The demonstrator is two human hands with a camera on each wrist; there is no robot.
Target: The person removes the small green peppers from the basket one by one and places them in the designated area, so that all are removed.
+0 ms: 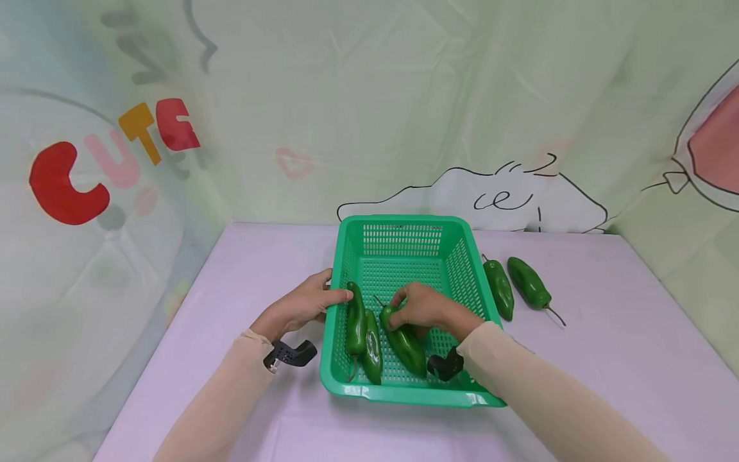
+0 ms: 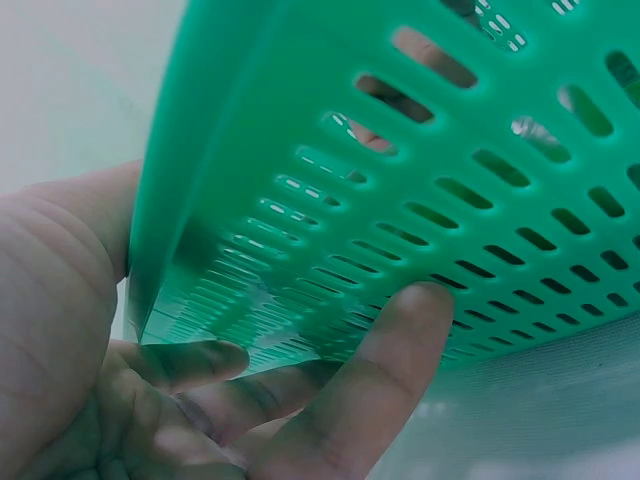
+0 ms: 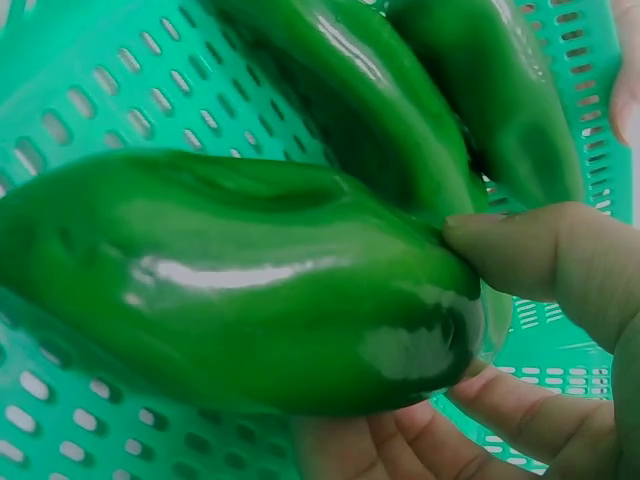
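Note:
A green plastic basket (image 1: 404,394) with slotted walls stands on the table. My left hand (image 1: 306,300) grips its left rim, thumb over the edge inside and fingers spread under the outer wall, as the left wrist view shows. Inside the basket, my right hand (image 1: 424,307) pinches a green pepper (image 3: 240,280) near its stem end, thumb on one side and fingers beneath. Two more green peppers lie along the basket's left side: a long one (image 1: 356,324) against the wall and another (image 1: 373,350) beside it.
Right of the basket, two green peppers lie on the table: one (image 1: 500,290) close to the basket wall, the other (image 1: 529,282) farther right with its stem toward the front. A pale printed curtain (image 1: 404,115) hangs behind the light purple table (image 1: 589,359).

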